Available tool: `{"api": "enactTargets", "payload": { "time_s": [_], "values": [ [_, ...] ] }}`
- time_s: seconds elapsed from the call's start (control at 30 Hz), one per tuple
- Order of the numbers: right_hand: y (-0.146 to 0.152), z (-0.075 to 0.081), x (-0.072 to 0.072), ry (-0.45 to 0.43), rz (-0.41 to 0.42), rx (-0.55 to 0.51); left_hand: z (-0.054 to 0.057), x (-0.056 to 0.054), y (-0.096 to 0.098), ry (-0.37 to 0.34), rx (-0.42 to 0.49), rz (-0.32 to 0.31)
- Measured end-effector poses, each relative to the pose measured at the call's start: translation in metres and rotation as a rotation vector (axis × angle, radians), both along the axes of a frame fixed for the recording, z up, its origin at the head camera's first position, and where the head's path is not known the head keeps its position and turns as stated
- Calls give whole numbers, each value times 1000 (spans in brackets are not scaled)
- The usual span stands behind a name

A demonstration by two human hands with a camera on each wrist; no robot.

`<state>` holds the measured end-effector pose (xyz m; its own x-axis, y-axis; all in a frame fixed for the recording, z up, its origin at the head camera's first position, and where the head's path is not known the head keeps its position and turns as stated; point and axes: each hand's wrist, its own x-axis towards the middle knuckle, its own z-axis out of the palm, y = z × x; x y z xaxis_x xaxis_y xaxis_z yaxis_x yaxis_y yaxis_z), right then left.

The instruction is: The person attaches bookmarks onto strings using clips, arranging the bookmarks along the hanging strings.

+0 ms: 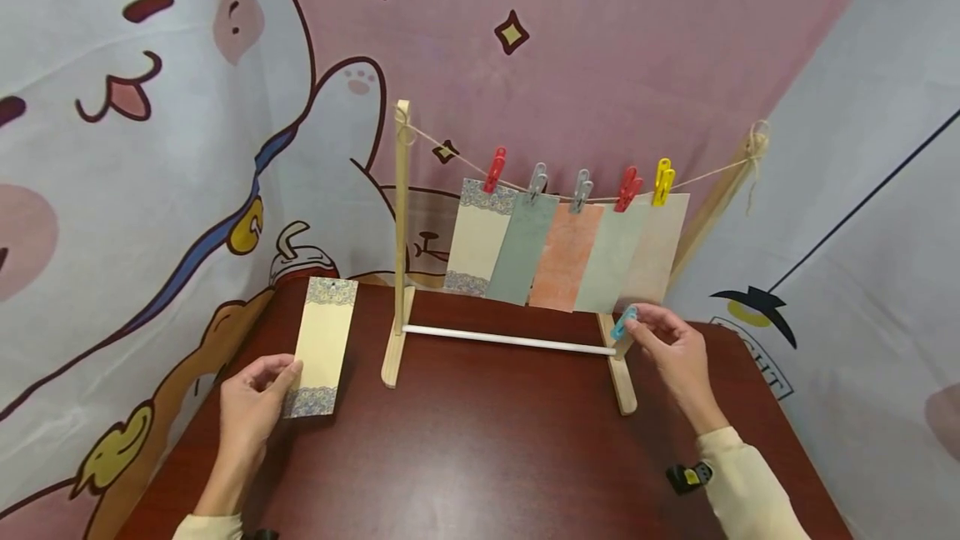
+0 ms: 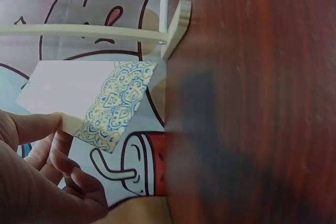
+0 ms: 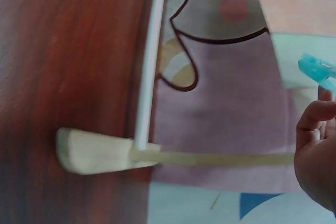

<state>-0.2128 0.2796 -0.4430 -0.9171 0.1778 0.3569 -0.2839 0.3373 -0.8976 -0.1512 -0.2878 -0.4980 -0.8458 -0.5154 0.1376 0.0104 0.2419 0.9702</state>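
My left hand (image 1: 251, 407) pinches a cream bookmark card (image 1: 325, 340) with patterned bands at both ends by its left edge, left of the wooden stand. In the left wrist view, thumb and fingers grip the card (image 2: 73, 90) near one band. By the stand's right post, my right hand (image 1: 675, 357) pinches a light blue clothespin (image 1: 622, 322); the right wrist view shows the clothespin (image 3: 316, 71) at the fingertips. Several cards hang in a row from a string: a patterned cream card (image 1: 480, 240), a grey-green card (image 1: 520, 252), an orange card (image 1: 566, 257) and paler ones.
Red clothespins (image 1: 494, 170), grey clothespins (image 1: 537, 182) and a yellow clothespin (image 1: 663, 182) clip the cards to the string. The stand has a left post (image 1: 402, 223), a white crossbar (image 1: 510, 340) and wooden feet on the dark red table (image 1: 450, 457). A cartoon-printed cloth hangs behind.
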Motion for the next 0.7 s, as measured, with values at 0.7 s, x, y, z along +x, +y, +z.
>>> {"api": "enactTargets", "payload": {
  "time_s": [0.7],
  "values": [
    [-82,75,-14,299,144,-22,31,-32,48,241,100,-114]
  ]
}}
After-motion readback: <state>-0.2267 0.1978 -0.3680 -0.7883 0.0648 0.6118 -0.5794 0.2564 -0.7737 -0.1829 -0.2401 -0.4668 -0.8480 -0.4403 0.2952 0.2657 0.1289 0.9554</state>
